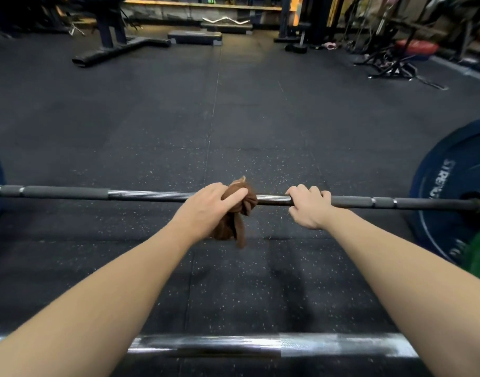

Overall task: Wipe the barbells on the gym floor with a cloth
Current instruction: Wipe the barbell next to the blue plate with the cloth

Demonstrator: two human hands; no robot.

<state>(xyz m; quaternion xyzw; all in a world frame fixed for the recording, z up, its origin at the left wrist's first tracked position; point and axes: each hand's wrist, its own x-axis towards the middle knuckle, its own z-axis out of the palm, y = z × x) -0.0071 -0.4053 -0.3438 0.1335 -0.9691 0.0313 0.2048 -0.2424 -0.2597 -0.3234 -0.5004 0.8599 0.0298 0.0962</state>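
While the barbell [151, 195] lies across the floor [233, 118], your right hand [309, 206] curls round its bare shaft. Your left hand [206, 206], just beside it, clamps the brown cloth [242, 210] onto the bar, fingers [233, 195] seemingly wrapped over the bundle.

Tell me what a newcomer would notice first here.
A barbell shaft lies across the speckled gym floor. At its centre the left hand holds a brown cloth against the shaft, and the right hand grips the bare shaft beside it. A blue bumper plate looms at right.
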